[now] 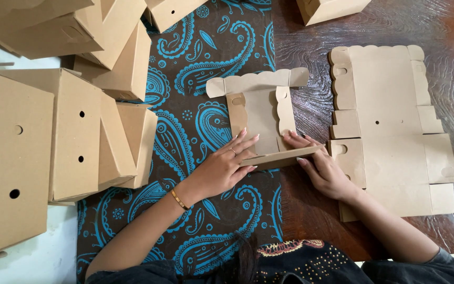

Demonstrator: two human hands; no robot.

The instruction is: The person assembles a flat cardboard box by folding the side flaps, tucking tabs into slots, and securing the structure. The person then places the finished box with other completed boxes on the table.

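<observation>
A half-folded brown cardboard box (261, 113) lies in front of me, half on a patterned cloth and half on bare wood. Its side walls with scalloped edges stand up, and its lid flap lies open at the far side. My left hand (222, 168) grips the near wall of the box from the left, fingers on the inside. My right hand (324, 168) presses the same near wall from the right, thumb inside the box. A stack of flat die-cut box blanks (390, 126) lies just right of my right hand.
Several finished folded boxes (74, 131) with round holes are piled on the left. More boxes (119, 31) lie at the far left, and another box (327, 8) sits at the far edge. A brown cloth with blue paisley (206, 47) covers part of the dark wooden table (311, 47).
</observation>
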